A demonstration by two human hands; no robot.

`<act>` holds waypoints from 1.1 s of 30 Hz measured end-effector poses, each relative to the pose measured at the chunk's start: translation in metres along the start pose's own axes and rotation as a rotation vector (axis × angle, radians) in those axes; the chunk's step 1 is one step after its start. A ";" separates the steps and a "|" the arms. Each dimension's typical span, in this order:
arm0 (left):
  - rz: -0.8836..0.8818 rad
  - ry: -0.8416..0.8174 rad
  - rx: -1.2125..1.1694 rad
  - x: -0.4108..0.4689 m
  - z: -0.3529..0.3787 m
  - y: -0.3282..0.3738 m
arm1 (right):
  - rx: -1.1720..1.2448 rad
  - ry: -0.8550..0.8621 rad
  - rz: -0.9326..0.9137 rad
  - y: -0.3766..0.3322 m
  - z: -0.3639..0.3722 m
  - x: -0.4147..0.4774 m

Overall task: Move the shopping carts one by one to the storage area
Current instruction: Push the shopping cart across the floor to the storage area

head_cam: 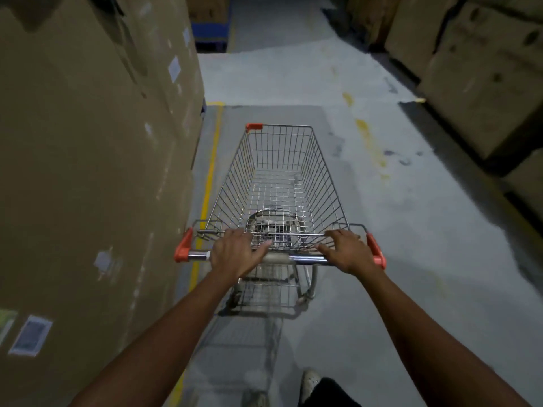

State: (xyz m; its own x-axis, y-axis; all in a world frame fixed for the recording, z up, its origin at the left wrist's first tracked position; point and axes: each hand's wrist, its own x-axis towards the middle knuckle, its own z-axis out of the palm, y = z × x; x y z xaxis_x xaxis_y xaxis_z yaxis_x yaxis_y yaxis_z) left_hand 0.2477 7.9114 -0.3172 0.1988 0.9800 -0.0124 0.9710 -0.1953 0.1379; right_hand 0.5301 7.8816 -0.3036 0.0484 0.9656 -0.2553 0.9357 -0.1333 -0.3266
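Head view: the left hand [232, 254] and right hand [346, 251] grip the handle of an empty shopping cart [279, 183] at frame centre, in an aisle flanked by cardboard boxes [88, 142]. No storage area shows; this cart seems mid-trip, the task unfinished.

Grey concrete floor [367, 83] under me, patchy and stained. The cart [276, 189] stands on it straight ahead. Out past my left hand [235, 254] a yellow line [210, 177] runs along the floor, and right beyond it a tall wall of cardboard boxes [88, 171] sits on the ground. Well out from my right hand [346, 252], more stacked boxes [484, 83]; faded yellow marks [370, 142] lie between. Far ahead, a blue frame [210, 33]. Back behind my right hand, my shoe [310, 383] is on the concrete.
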 end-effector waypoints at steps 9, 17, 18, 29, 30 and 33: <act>0.156 -0.020 0.032 0.115 0.007 0.061 | 0.020 0.122 0.183 0.066 -0.031 0.055; 0.269 -0.070 0.016 0.239 0.015 0.140 | 0.062 0.150 0.298 0.139 -0.078 0.125; 0.288 -0.076 0.028 0.253 0.016 0.151 | 0.062 0.154 0.311 0.147 -0.085 0.132; 0.522 -0.107 0.057 0.413 0.020 0.246 | 0.080 0.211 0.526 0.215 -0.137 0.214; 0.550 -0.105 0.064 0.427 0.022 0.255 | 0.092 0.214 0.554 0.223 -0.141 0.223; 0.637 -0.120 0.081 0.467 0.027 0.285 | 0.145 0.218 0.639 0.245 -0.156 0.247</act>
State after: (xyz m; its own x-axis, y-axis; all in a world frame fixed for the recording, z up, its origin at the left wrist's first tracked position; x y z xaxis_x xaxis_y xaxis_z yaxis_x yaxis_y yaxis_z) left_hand 0.6208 8.3125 -0.3108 0.7477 0.6609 -0.0646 0.6640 -0.7435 0.0794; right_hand 0.8263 8.1220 -0.3047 0.6584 0.7084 -0.2542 0.6446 -0.7051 -0.2955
